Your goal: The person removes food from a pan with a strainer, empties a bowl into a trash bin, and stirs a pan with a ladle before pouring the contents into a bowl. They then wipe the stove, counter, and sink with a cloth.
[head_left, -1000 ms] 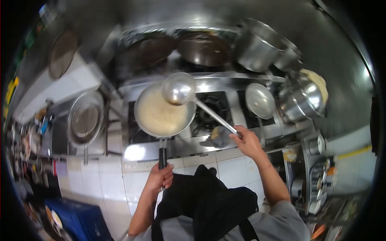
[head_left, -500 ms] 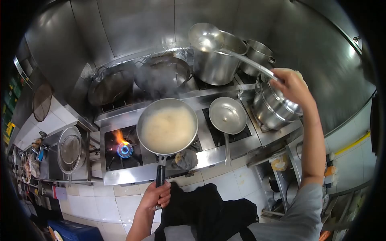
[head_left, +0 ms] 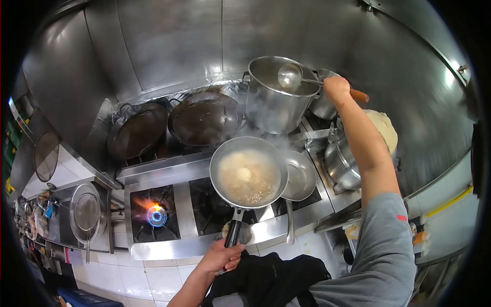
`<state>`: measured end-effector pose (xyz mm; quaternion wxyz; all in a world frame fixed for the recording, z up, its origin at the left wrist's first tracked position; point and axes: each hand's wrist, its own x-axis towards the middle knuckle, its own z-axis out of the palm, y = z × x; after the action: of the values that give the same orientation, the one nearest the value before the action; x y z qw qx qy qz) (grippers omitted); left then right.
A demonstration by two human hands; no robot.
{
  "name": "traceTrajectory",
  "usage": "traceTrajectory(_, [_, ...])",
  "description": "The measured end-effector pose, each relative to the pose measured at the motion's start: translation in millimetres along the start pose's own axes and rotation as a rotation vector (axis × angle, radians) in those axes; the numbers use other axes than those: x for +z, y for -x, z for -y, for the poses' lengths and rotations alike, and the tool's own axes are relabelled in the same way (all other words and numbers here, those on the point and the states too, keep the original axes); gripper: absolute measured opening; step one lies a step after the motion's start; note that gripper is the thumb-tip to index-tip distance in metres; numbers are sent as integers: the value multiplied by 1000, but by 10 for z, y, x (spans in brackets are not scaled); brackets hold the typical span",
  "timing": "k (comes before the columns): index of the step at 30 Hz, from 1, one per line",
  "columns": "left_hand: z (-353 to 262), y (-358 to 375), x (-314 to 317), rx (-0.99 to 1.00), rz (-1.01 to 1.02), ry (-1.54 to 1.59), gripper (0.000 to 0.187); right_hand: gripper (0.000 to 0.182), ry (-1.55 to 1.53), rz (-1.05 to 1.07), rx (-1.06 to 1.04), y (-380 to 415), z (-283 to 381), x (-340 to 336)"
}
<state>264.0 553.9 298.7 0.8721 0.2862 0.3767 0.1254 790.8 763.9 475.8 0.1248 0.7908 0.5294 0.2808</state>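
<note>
My left hand (head_left: 221,257) is closed around the black handle of a deep frying pan (head_left: 214,169), held up over the stove. Cloudy, pale liquid steams in it, with a lighter patch in the middle and bits near the front edge. My right hand (head_left: 337,91) grips a long ladle (head_left: 290,75) by its shaft, near the wooden end. The ladle's bowl is over the mouth of a tall stockpot (head_left: 276,110) at the back. Behind the frying pan's right side, partly covered by it, a smaller metal pan (head_left: 300,179) rests on the stove.
A gas burner (head_left: 156,216) flames at the left. Two dark woks (head_left: 204,120) sit at the back. Near my right arm stands a lidded steel pot (head_left: 343,163), with a smaller pot (head_left: 323,108) behind. Strainers (head_left: 86,210) lie over the left-hand counter.
The frying pan has shifted right, over the smaller pan's edge, and its liquid looks thinner and browner. My right hand has moved left, bringing the ladle over the stockpot's mouth.
</note>
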Motion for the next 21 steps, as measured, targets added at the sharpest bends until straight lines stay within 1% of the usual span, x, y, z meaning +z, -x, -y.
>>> traceTrajectory(3, [-182, -117, 31, -23, 21, -23, 18, 21, -10, 20, 15, -172, 58, 220])
traceTrajectory(6, [-366, -237, 42, -25, 52, -59, 19, 22, 70, 26, 28, -275, 111, 259])
traceTrajectory(8, [-464, -291, 65, -33, 49, -80, 20, 23, 55, 29, -30, -297, 131, 255])
traceTrajectory(13, [-638, -442, 59, -40, 68, -118, 21, 19, -46, 73, -28, -320, 57, 148])
traceTrajectory(15, [-693, -486, 57, -53, 88, -111, 20, 18, -296, 373, -10, -375, -44, -11])
traceTrajectory(16, [-721, -500, 66, -45, 85, -123, 21, 18, -295, 375, -8, -401, -95, -69])
traceTrajectory(18, [-764, -516, 82, -43, 83, -132, 21, 14, -516, 632, 107, -434, -205, -136])
traceTrajectory(19, [-782, -520, 91, -35, 71, -136, 22, 13, -582, 635, 134, -410, -246, -174])
traceTrajectory(20, [-793, -527, 98, -26, 59, -139, 22, 13, -579, 640, 135, -378, -291, -211])
traceTrajectory(21, [-793, -541, 92, -30, 60, -136, 22, 14, -629, 602, 128, -336, -355, -263])
